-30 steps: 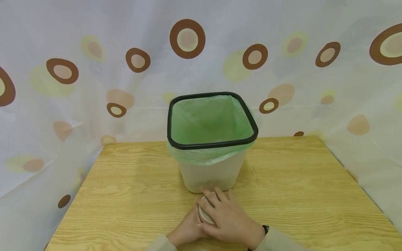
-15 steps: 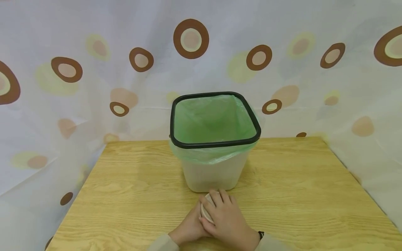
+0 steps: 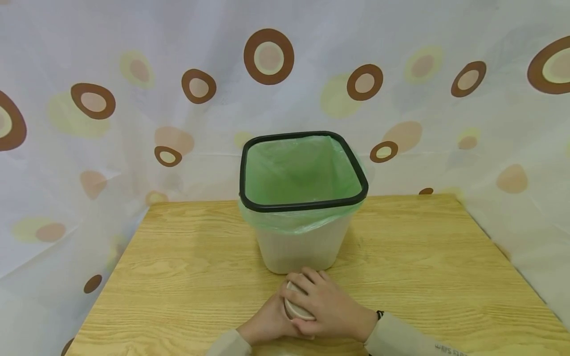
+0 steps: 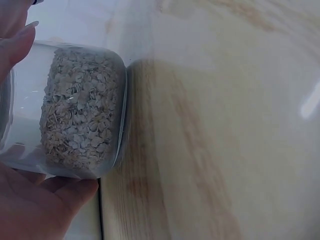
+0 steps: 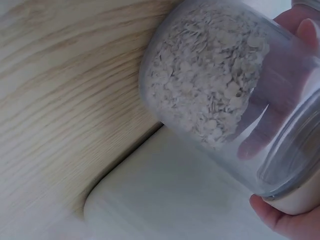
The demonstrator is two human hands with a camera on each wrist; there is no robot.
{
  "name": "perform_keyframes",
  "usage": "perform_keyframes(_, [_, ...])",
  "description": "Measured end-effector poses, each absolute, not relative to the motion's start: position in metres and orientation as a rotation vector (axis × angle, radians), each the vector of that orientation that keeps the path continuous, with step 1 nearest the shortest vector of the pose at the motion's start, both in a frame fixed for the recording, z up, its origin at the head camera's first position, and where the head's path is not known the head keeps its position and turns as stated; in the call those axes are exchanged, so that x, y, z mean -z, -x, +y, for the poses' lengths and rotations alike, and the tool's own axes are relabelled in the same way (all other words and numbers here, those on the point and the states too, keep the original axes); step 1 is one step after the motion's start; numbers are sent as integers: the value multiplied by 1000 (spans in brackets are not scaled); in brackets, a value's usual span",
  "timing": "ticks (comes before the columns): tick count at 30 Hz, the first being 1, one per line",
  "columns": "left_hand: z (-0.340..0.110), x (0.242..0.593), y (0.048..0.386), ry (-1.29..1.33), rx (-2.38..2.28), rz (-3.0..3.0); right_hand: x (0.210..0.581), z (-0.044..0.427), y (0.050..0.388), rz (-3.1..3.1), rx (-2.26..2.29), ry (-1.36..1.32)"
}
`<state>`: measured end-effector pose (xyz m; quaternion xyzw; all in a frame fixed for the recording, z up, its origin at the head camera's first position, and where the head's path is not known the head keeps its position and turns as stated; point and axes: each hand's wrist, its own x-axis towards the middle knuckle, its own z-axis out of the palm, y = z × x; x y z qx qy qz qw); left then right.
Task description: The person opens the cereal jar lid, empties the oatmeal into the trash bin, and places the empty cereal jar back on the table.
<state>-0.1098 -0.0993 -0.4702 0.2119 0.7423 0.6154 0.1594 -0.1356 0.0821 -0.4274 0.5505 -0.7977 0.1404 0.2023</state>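
A clear jar (image 4: 82, 110) partly filled with pale oat flakes (image 5: 205, 75) stands on the wooden table, close in front of the bin. Its pale beige lid (image 3: 296, 311) shows between my hands in the head view. My left hand (image 3: 269, 319) grips the side of the jar, and its fingers show against the glass in both wrist views. From above, my right hand (image 3: 329, 306) holds the lid, fingers curled over the far edge and thumb on the near edge. In the head view the hands hide the jar's body.
Just beyond the hands stands a white waste bin (image 3: 303, 252) with a black rim (image 3: 307, 206) and a green liner (image 3: 289, 173). The wood-grain table (image 3: 178, 277) ends at a patterned sheet (image 3: 213, 29) behind and at both sides.
My right hand has turned on the lid, its wrist swinging rightward so that more sleeve shows. My left hand keeps its grip on the jar. The head view has shifted slightly.
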Motion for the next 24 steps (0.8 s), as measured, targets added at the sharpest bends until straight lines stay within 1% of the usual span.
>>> perform_keyframes(10, [-99,468,109,-608,-1753,2079,423,85,135,-2259,-374,-1594])
perform_keyframes(17, [-99,468,109,-653,-1718,2107,405,83,127,-2464,-338,-1583])
perform_keyframes(20, [-101,470,110,-702,-1654,2167,398,79,121,-2583,-323,-1521])
perform_keyframes(24, [-102,470,110,-711,-1636,2185,398,73,112,-2611,-270,-1333])
